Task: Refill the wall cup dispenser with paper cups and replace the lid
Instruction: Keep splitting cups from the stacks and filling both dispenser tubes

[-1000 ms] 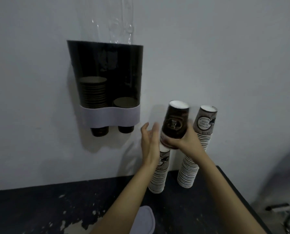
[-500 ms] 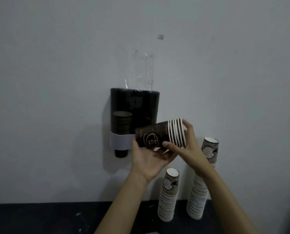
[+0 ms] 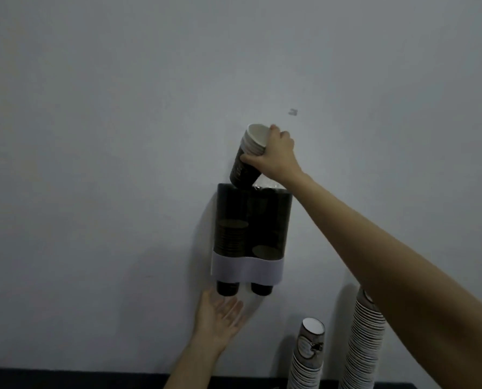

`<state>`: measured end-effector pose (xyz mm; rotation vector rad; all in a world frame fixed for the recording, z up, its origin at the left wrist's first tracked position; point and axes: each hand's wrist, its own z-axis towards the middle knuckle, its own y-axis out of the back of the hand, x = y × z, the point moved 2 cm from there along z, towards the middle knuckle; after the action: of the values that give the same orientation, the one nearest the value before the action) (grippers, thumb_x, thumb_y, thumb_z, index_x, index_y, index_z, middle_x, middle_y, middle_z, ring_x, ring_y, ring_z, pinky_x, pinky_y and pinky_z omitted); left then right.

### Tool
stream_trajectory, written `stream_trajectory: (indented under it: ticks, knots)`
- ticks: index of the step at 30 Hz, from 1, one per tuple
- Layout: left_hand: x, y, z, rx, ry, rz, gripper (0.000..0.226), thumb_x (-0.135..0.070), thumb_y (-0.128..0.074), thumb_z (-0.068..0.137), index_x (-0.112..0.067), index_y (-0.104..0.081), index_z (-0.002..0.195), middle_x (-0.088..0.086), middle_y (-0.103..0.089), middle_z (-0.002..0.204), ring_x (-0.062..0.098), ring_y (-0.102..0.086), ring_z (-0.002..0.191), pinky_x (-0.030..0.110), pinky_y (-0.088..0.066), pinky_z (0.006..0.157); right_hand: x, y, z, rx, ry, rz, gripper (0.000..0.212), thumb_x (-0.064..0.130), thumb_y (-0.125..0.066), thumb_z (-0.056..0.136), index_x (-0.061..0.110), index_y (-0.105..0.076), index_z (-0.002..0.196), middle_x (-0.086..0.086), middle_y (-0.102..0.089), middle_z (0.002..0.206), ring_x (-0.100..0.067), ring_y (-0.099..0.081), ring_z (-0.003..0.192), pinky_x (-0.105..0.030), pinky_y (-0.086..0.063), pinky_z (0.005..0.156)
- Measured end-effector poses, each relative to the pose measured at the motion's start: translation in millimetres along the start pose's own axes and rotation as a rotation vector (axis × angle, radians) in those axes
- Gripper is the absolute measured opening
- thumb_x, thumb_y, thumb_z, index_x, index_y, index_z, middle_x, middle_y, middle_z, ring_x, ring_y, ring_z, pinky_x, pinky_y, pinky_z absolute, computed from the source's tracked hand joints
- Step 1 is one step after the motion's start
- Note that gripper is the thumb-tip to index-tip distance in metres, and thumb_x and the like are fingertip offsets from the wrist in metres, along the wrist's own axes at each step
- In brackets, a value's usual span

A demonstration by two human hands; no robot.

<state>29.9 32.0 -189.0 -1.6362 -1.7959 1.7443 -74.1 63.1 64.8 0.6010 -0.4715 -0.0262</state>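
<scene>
The right hand [image 3: 276, 153] gripped one small cup stack [image 3: 246, 161] above the dispenser [image 3: 252, 228]; the left hand [image 3: 220, 321] spread open beneath two tubes; two stacks [image 3: 307, 357] stood nearby.

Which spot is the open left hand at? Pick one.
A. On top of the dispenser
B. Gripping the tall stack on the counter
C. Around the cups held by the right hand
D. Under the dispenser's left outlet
D: the left hand lies palm-up just below the left outlet cup of the dispenser.
</scene>
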Motion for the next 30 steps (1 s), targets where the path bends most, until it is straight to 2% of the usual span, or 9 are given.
stream_trajectory:
  ticks: [4,7,10,14,18,21,25,27,30]
  knots:
    - [-2.1,10.3,4.6,-0.030,0.007,0.011,0.040,-0.035,-0.040,0.092,-0.008,-0.044,0.121,0.012,-0.053,0.086,0.029,-0.053,0.087,0.041,-0.038,0.088,3.3,-32.8,9.3,0.183,-0.032,-0.213,0.079,0.034,-0.064,0.081,-0.007,-0.026,0.136,-0.026,-0.035,0.137,-0.040,-0.030,0.129,-0.040,-0.027,0.107]
    - [-6.9,17.2,8.2,-0.041,0.011,0.028,0.035,-0.034,-0.042,0.090,-0.007,-0.046,0.112,0.012,-0.054,0.086,0.028,-0.053,0.080,0.041,-0.040,0.080,-2.9,-50.4,8.9,0.316,-0.084,-0.265,0.066,0.040,-0.060,0.084,-0.006,-0.043,0.127,-0.024,-0.048,0.133,-0.037,-0.041,0.125,-0.038,-0.032,0.104]
    - [-11.7,21.2,12.2,-0.050,0.008,0.039,0.032,-0.032,-0.042,0.090,-0.008,-0.046,0.111,0.012,-0.054,0.087,0.029,-0.050,0.099,0.040,-0.038,0.090,-13.0,-62.9,14.2,0.372,-0.138,-0.235,0.064,0.049,-0.055,0.084,-0.003,-0.049,0.121,-0.022,-0.053,0.130,-0.037,-0.046,0.123,-0.037,-0.034,0.101]
    - [-9.7,20.1,15.1,-0.050,-0.003,0.049,0.033,-0.032,-0.040,0.092,-0.005,-0.046,0.110,0.012,-0.055,0.089,0.029,-0.050,0.099,0.043,-0.036,0.104,-19.7,-76.7,16.3,0.423,-0.148,-0.165,0.076,0.061,-0.041,0.086,0.006,-0.033,0.139,-0.020,-0.036,0.146,-0.039,-0.023,0.138,-0.045,-0.019,0.112]
    - [0.3,16.3,20.6,-0.025,0.020,0.059,0.033,-0.033,-0.041,0.092,-0.004,-0.048,0.105,0.014,-0.055,0.094,0.029,-0.048,0.105,0.042,-0.039,0.094,-27.4,-78.0,9.5,0.323,-0.071,-0.024,0.054,0.047,-0.041,0.092,0.011,-0.043,0.133,-0.021,-0.043,0.139,-0.036,-0.029,0.133,-0.042,-0.028,0.105]
    - [9.8,12.3,24.7,-0.012,0.032,0.074,0.034,-0.032,-0.041,0.092,-0.004,-0.045,0.111,0.012,-0.055,0.090,0.029,-0.048,0.105,0.040,-0.043,0.080,-33.7,-68.0,-7.2,0.122,0.034,0.130,0.040,0.035,-0.044,0.094,0.009,-0.050,0.124,-0.016,-0.048,0.130,-0.028,-0.037,0.127,-0.033,-0.031,0.100]
    - [33.0,12.9,35.4,-0.010,0.076,0.146,0.039,-0.032,-0.043,0.092,-0.007,-0.045,0.122,0.010,-0.055,0.090,0.028,-0.049,0.105,0.040,-0.039,0.090,-62.0,-45.7,-75.3,-0.181,0.076,0.312,0.025,0.023,-0.048,0.092,0.007,-0.057,0.109,-0.001,-0.050,0.105,-0.016,-0.044,0.104,-0.014,-0.034,0.086]
    - [52.6,12.8,43.4,-0.044,0.123,0.201,0.045,-0.032,-0.042,0.093,-0.005,-0.043,0.128,0.011,-0.055,0.094,0.028,-0.049,0.107,0.041,-0.039,0.097,-100.0,-45.4,-117.0,-0.227,0.001,0.357,0.022,0.023,-0.048,0.089,0.010,-0.058,0.102,-0.001,-0.051,0.101,-0.018,-0.049,0.101,-0.018,-0.039,0.087]
    - [83.6,14.1,55.2,-0.056,0.146,0.352,0.041,-0.026,-0.040,0.094,-0.002,-0.043,0.128,0.014,-0.052,0.106,0.029,-0.049,0.108,0.042,-0.038,0.101,-172.9,-57.6,-179.0,-0.261,-0.298,0.429,0.009,0.015,-0.054,0.089,0.016,-0.053,0.098,-0.010,-0.056,0.103,-0.029,-0.054,0.106,-0.031,-0.043,0.088]
